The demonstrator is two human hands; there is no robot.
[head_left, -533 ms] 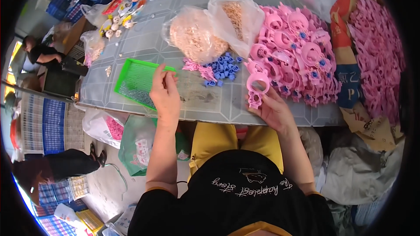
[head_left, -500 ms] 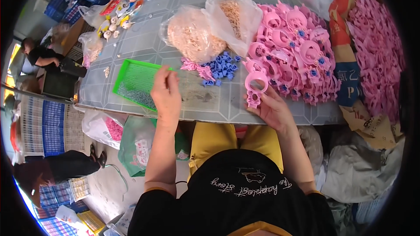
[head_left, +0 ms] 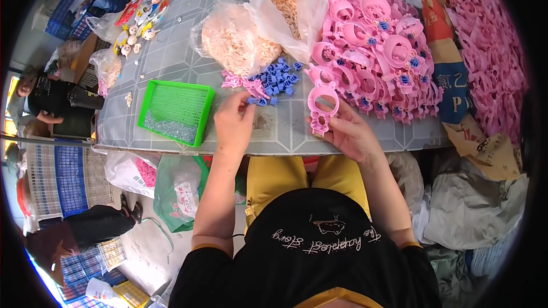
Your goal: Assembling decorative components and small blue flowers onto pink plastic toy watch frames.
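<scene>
My right hand (head_left: 353,136) grips a pink plastic frame (head_left: 323,100) with a round opening, held upright above the table's front edge. My left hand (head_left: 233,121) is closed in a pinch beside the blue plastic clips (head_left: 276,78); what its fingertips hold, if anything, is too small to make out. Small pink plastic parts (head_left: 240,80) lie against the clips. Left of that hand, a green tray (head_left: 210,115) has tiny shiny pieces gathered toward its near side. A large heap of pink frames (head_left: 374,51), several with blue clips on them, rises beyond my right hand.
Two clear plastic bags of small beige pieces (head_left: 231,37) stand behind the clips. A paper sack (head_left: 448,82) and a pile of pink parts (head_left: 485,57) border the right side. Small doll-like figures (head_left: 132,40) lie far left. Two people are off to the left.
My left hand has moved right, from over the green tray to beside the blue clips. My right hand still holds the pink frame in nearly the same place. The view has shifted slightly.
</scene>
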